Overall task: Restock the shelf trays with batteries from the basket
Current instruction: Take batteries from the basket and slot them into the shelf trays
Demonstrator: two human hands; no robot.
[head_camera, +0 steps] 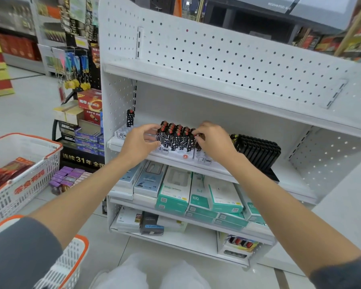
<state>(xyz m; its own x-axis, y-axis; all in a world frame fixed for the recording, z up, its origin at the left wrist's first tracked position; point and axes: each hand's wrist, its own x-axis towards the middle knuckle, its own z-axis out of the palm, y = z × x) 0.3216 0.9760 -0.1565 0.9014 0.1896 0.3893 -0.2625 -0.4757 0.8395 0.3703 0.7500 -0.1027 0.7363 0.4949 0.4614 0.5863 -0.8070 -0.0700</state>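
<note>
Both hands hold batteries (176, 138) standing in the tray (183, 156) at the shelf's (296, 190) front edge: left hand (141, 142) gripping, right hand (212, 140) pinching.

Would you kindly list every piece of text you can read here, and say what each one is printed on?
"连续31年全国": black display stand.
"NBM": label on the white tray.
"80W": teal box.
"100": second teal box.
"南孚": red carton.
Red characters on the basket: too blurred to read reliably.
Print on the batteries and the pale blue box: too small to read.
</note>
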